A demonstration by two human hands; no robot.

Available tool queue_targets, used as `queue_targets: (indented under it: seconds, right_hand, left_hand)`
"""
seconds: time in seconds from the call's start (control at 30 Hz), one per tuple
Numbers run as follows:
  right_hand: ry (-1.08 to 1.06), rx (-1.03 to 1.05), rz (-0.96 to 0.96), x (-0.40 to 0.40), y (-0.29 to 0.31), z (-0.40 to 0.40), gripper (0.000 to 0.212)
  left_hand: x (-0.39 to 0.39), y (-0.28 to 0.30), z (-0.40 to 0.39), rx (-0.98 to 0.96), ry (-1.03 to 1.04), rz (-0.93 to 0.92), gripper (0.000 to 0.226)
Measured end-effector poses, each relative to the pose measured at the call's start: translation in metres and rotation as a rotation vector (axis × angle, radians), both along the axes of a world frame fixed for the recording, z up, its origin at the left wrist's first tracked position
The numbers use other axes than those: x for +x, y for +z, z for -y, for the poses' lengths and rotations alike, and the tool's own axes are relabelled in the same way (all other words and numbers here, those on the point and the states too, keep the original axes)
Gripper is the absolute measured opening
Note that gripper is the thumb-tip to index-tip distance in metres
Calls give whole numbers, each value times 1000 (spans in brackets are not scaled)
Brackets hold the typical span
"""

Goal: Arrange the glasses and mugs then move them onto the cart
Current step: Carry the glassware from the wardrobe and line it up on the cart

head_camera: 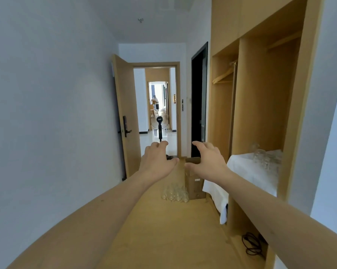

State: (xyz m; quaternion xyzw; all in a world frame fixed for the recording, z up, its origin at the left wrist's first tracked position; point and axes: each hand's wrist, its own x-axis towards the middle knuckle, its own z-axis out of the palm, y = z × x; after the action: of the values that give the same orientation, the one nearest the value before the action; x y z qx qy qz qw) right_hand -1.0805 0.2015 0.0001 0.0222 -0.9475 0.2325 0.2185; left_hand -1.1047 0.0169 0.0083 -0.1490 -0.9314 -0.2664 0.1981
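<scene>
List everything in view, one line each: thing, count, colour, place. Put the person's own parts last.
glasses on the floor: a cluster, count unclear, clear, beside the cardboard box
cardboard box: one, brown, on the floor by the wardrobe
glasses on the shelf: several, clear, on the white cloth
white cloth: one, white, draped over the wardrobe shelf
wardrobe: one, light wood, right wall
hanger: one, wooden, in the wardrobe
cable: one, black, bottom wardrobe compartment
door: one, light wood, open, ahead
fan: one, black, in the doorway
left hand: one, outstretched, empty
right hand: one, outstretched, empty
</scene>
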Motion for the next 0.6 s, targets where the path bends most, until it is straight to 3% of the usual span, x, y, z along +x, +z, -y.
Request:
queue_targets:
  seconds: [0.6]
  right_hand:
    - [-126, 20, 55, -236, -10, -152, 83]
  left_hand:
    - [-260, -17, -156, -94, -139, 76, 70]
